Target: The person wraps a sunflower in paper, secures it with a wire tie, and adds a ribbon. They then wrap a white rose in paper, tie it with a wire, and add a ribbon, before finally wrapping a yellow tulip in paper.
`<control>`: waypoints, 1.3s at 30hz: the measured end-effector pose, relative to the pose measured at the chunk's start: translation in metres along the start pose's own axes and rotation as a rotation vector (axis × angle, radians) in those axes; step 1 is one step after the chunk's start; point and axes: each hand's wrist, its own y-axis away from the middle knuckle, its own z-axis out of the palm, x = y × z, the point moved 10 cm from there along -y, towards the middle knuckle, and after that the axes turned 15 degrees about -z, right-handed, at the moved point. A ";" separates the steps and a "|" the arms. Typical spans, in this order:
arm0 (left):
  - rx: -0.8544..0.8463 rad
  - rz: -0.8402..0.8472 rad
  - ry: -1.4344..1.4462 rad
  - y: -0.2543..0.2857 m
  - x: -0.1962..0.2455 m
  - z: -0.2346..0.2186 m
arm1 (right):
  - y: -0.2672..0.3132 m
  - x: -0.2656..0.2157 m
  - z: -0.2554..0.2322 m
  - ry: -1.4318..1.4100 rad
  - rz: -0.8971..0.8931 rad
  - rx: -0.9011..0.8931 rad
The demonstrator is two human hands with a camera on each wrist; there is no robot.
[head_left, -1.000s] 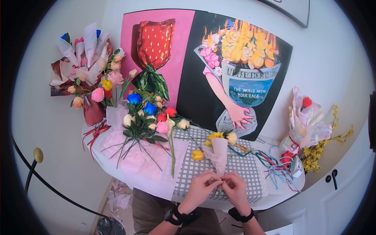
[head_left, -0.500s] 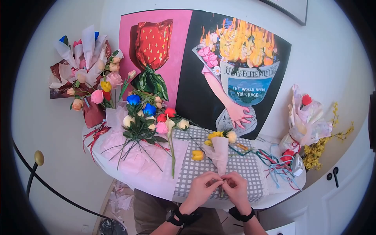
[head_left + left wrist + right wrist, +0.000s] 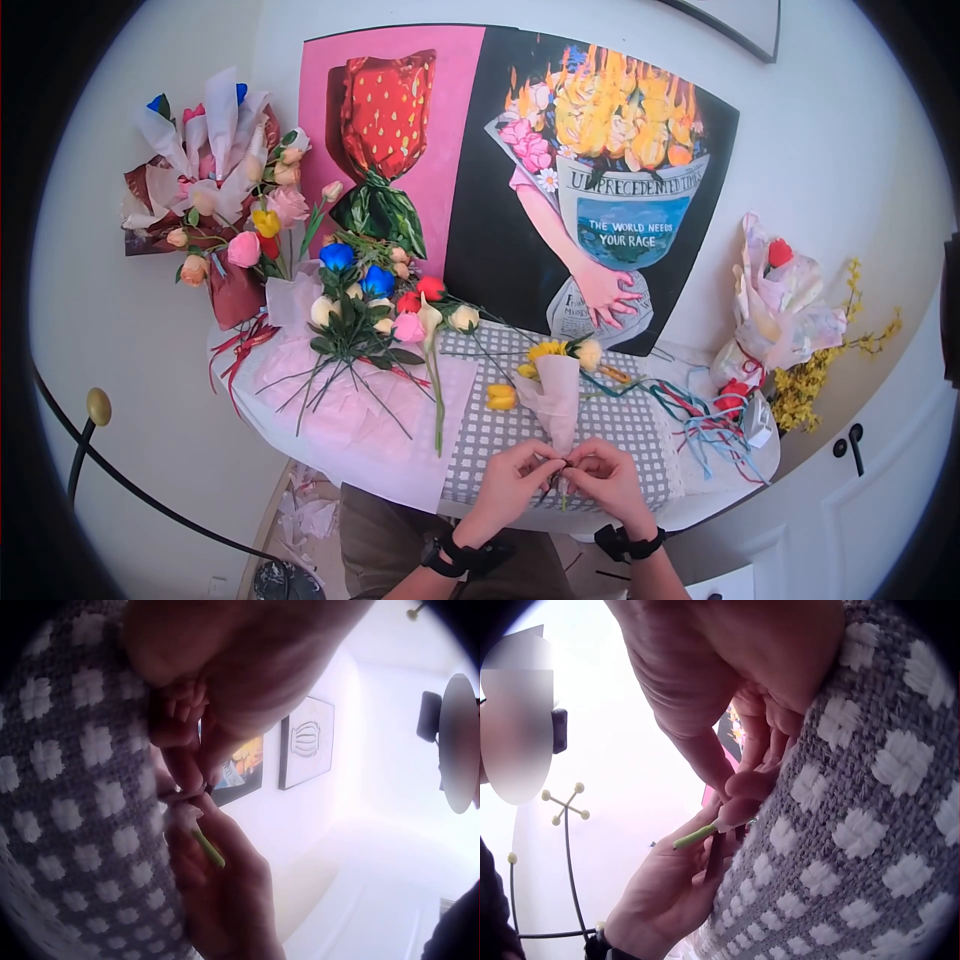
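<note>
A small bouquet (image 3: 555,385) of yellow flowers in pale tissue lies on a grey checked sheet (image 3: 625,430), with its stems pointing toward me. My left hand (image 3: 543,464) and right hand (image 3: 573,468) meet at the narrow base of the wrap, and both pinch it with curled fingers. In the left wrist view the left fingers (image 3: 184,776) pinch just above a green stem (image 3: 208,850) that the right hand (image 3: 225,900) holds. The right wrist view shows the same green stem (image 3: 694,837) between the right fingers (image 3: 742,802) and the left hand (image 3: 667,892), over the checked sheet (image 3: 855,847).
Loose artificial flowers (image 3: 365,310) lie on pink tissue (image 3: 340,400) at the table's left. A loose yellow bud (image 3: 500,396) sits beside the bouquet. Coloured ribbons (image 3: 705,420) trail at the right. Wrapped bouquets stand at back left (image 3: 220,190) and right (image 3: 785,300). Two posters (image 3: 520,170) lean on the wall.
Both hands stay pinched at the bouquet's base, working with small finger movements. The right wrist has shifted slightly down and to the right.
</note>
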 end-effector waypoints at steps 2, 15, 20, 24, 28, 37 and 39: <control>-0.040 -0.025 0.097 -0.001 -0.003 0.001 | 0.001 -0.001 0.000 -0.031 0.011 -0.008; -0.039 -0.022 0.156 0.002 0.007 -0.001 | -0.003 -0.001 -0.004 -0.115 -0.059 0.015; 0.057 -0.053 0.179 0.003 0.007 -0.009 | -0.004 0.003 -0.007 -0.019 -0.035 0.027; 0.079 -0.031 0.168 0.001 0.002 -0.012 | -0.003 0.004 -0.005 0.003 -0.002 0.052; 0.123 0.042 0.247 0.002 0.005 -0.016 | -0.003 0.003 -0.006 0.010 0.008 0.063; 0.093 0.104 0.127 0.003 0.016 -0.014 | -0.008 0.012 -0.010 0.007 0.080 -0.003; 0.044 0.096 0.083 0.002 0.020 -0.009 | -0.013 0.006 -0.009 0.004 0.174 0.097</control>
